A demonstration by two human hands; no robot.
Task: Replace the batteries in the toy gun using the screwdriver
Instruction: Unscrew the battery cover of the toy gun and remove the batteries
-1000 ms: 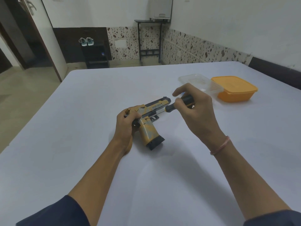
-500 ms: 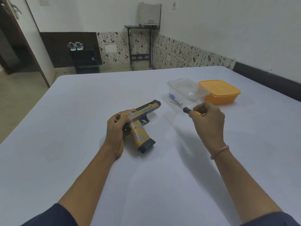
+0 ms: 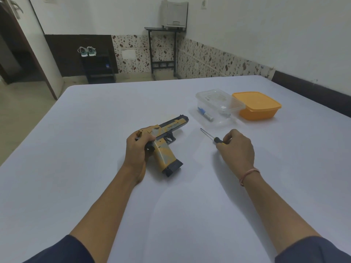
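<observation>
1. 1 wide-angle camera, worn on the person's head, gives the only view.
2. It faces forward and down over the table (image 3: 57,177), toward the far wall (image 3: 114,16).
3. It sits near: both forearms (image 3: 106,211) enter at the bottom edge, with the left hand (image 3: 139,149) and right hand (image 3: 238,149) mid-frame.

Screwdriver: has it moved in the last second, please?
Yes: the screwdriver came off the toy gun, rightward, now in front of the clear container.

Both forearms stretch forward, left grip (image 3: 139,149) curled tight, right grip (image 3: 239,149) pinching with knuckles up.
</observation>
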